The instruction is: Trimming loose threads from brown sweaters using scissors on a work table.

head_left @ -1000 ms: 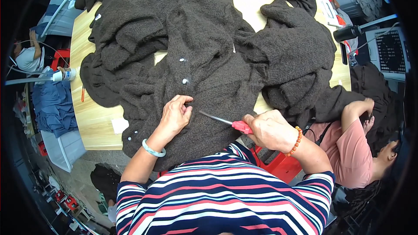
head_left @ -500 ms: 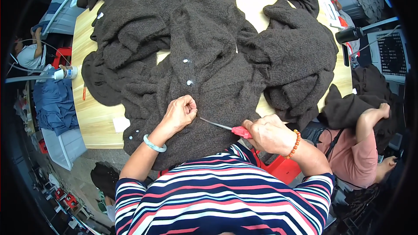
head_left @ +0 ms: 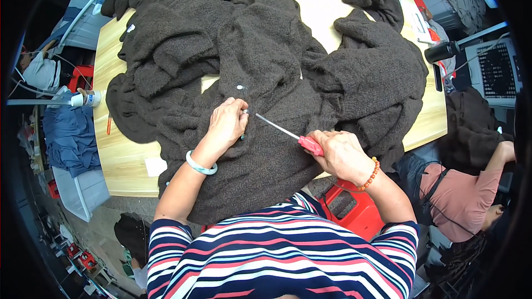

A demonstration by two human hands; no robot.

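A dark brown knitted garment (head_left: 266, 166) lies bunched over the table in front of me. My left hand (head_left: 226, 123), a pale green bangle at its wrist, pinches the knit at a small whitish piece partly hidden by the fingers. Just beyond it, a white button-like piece (head_left: 240, 87) sits on the cloth. My right hand (head_left: 344, 156), wearing an orange bead bracelet, is wrapped round a red-handled tool with a long thin metal shaft (head_left: 280, 126), much like a screwdriver. Its tip points at my left fingertips, a small gap away.
More brown knitwear (head_left: 382, 72) covers the right of the wooden table (head_left: 124, 166). At the left edge are a white jar (head_left: 88, 98) and an orange stick (head_left: 109, 125). A red stool (head_left: 354, 213) stands below. Another person (head_left: 454, 199) works at the right.
My left hand has moved farther up the garment, to one of the white pieces. The tool's tip has moved up with it. The person at the right has shifted an arm.
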